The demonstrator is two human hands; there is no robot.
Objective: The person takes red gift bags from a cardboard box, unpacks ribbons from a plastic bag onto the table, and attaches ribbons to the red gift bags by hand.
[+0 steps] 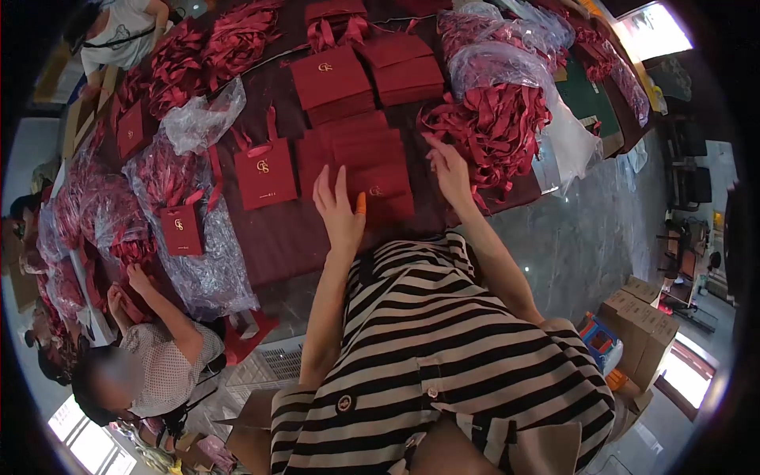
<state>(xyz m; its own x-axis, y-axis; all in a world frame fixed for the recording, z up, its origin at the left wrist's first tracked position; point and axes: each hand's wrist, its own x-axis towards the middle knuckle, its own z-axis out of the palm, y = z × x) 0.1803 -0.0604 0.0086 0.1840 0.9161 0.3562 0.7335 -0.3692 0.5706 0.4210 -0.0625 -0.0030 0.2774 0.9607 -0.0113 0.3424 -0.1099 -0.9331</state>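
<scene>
My left hand (339, 212) rests with spread fingers at the left edge of a dark red paper bag (388, 198) with a gold logo, and an orange cover is on its thumb. This bag lies on several overlapping red bags (356, 138). To the right, my right hand (450, 170) is beside a heap of red ribbons (507, 127), its fingers apart and holding nothing that I can see. Left of my left hand lies another red bag (266, 176) with a ribbon handle and a gold logo.
Stacks of red bags (331, 77) stand farther back on the dark red tablecloth (285, 245). Plastic-wrapped ribbon bundles (495, 63) line the table. A co-worker (170, 356) sits at the left, and another person (119, 36) is at the far left. Cardboard boxes (637, 328) stand at right.
</scene>
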